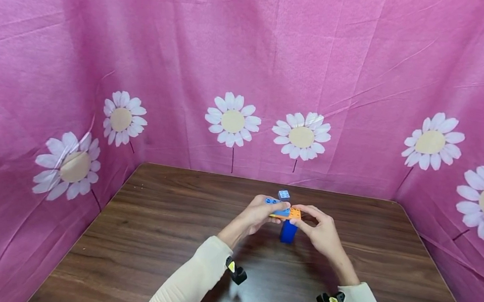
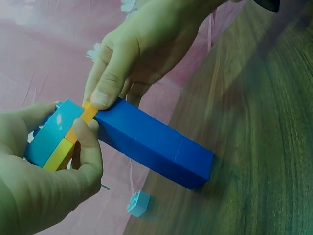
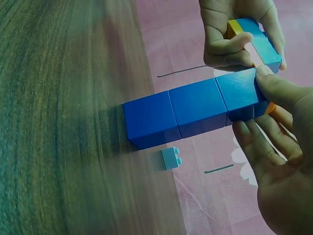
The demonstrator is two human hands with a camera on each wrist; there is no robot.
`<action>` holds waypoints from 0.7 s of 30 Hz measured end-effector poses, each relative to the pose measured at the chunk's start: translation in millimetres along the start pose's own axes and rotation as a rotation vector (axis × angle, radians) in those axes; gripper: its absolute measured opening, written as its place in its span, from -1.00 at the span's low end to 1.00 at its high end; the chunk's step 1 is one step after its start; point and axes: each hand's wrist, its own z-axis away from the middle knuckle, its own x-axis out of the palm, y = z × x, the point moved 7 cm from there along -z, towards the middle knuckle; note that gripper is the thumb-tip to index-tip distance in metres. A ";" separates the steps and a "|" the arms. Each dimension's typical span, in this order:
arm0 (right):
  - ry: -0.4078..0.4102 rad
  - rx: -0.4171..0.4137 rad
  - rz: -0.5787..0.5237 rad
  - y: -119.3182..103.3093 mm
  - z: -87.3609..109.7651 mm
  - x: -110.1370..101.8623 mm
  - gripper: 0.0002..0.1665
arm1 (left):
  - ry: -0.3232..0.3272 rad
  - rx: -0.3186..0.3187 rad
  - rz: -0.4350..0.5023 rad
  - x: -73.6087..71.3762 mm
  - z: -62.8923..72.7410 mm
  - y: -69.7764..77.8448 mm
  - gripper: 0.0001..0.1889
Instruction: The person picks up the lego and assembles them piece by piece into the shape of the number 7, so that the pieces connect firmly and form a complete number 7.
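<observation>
A tower of three dark blue toy bricks [image 3: 172,113] stands upright on the table. An orange toy brick [image 1: 295,213] lies across its top and sticks out to the left. On that overhang sits a lighter blue brick [image 2: 59,128], with a yellow brick [image 2: 58,154] underneath. My left hand [image 1: 257,214] pinches this overhanging stack, thumb on the blue brick and fingers below. From the other side my right hand [image 1: 321,231] pinches the tower's top end where the orange brick meets it, with the thumb [image 3: 276,88] on one face and fingers on the opposite one.
Behind the tower, a small light blue brick [image 1: 284,194] stands alone on the brown wooden table [image 1: 161,231]. A pink curtain [image 1: 180,64] with white flowers closes off the back and both sides.
</observation>
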 end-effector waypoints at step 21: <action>0.016 0.016 -0.062 -1.6 0.0 0.7 -0.61 | 0.041 -0.012 0.015 -1.0 0.4 0.3 -0.73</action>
